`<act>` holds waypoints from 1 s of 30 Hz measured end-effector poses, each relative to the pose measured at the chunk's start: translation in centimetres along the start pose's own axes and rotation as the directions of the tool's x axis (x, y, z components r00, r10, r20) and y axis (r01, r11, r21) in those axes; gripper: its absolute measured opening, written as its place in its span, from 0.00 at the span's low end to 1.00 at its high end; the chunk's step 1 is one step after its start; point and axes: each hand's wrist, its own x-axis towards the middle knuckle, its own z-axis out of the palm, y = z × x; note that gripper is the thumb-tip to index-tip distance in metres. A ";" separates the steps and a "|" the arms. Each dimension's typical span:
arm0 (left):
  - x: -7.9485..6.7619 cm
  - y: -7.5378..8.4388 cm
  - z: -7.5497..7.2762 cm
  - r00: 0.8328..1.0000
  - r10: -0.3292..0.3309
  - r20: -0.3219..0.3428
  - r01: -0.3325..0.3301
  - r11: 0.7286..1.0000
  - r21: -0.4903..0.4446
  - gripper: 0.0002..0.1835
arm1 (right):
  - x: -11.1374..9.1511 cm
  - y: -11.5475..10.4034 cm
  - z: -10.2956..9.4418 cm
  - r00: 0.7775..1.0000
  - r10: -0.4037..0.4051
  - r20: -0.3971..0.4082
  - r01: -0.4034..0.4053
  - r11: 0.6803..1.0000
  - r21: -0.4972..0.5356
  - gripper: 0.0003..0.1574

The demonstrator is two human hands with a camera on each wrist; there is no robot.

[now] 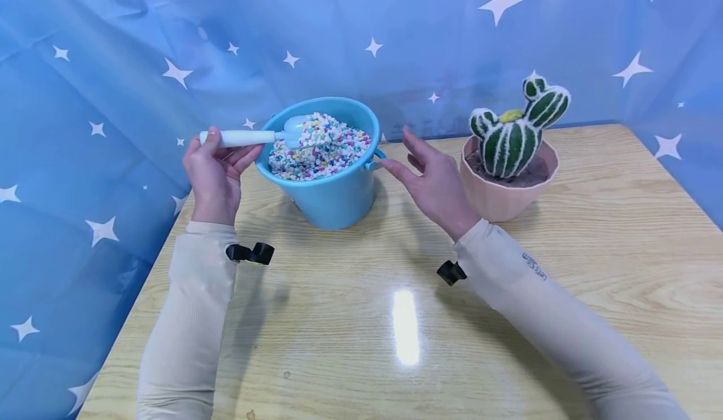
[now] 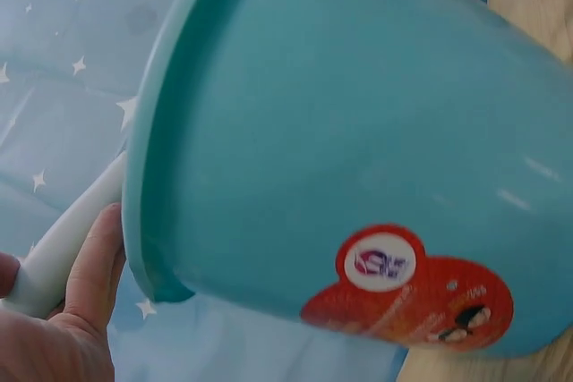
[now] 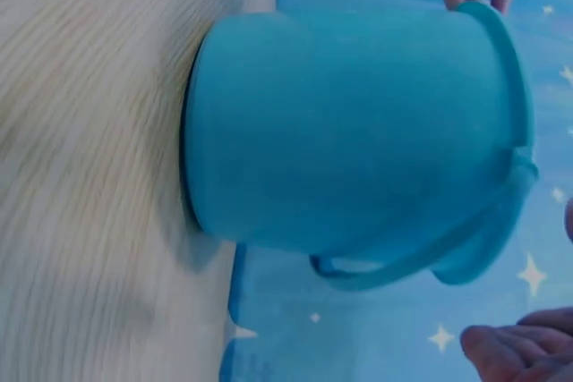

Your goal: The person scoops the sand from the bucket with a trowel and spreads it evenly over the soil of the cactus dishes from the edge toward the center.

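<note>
A light-blue bucket (image 1: 333, 203) stands on the table, filled well up with small multicoloured pellets (image 1: 322, 162). My left hand (image 1: 214, 178) grips the pale handle of a scoop (image 1: 245, 137) at the bucket's left rim. The scoop's clear head lies over the pellets and carries a heap of them. In the left wrist view, fingers curl round the scoop handle (image 2: 67, 234) beside the bucket's rim. My right hand (image 1: 437, 181) is at the bucket's right side, thumb and fingers spread and empty. The right wrist view shows this hand (image 3: 528, 351) apart from the bucket and its lowered carrying handle (image 3: 403, 266).
Right of my right hand stands a pink pot (image 1: 503, 200) with a green cactus (image 1: 511, 147). A blue curtain with white stars (image 1: 361, 18) hangs behind the wooden table (image 1: 333, 344) and down its left side. A red label (image 2: 412, 301) is stuck to the bucket.
</note>
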 end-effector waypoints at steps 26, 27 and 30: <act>-2.1 -1.1 5.4 0.997 -0.051 0.056 0.055 0.996 -0.068 0.10 | -6.6 1.8 -8.5 0.976 0.023 -0.215 -0.062 0.983 -0.174 0.41; -2.1 -1.2 5.6 0.997 -0.055 0.060 0.059 0.996 -0.073 0.10 | -6.8 1.9 -8.7 0.975 0.017 -0.220 -0.058 0.982 -0.182 0.41; -2.1 -1.5 6.4 0.995 -0.061 0.078 0.068 0.994 -0.080 0.09 | -7.2 2.1 -9.5 0.972 -0.003 -0.235 -0.048 0.977 -0.209 0.39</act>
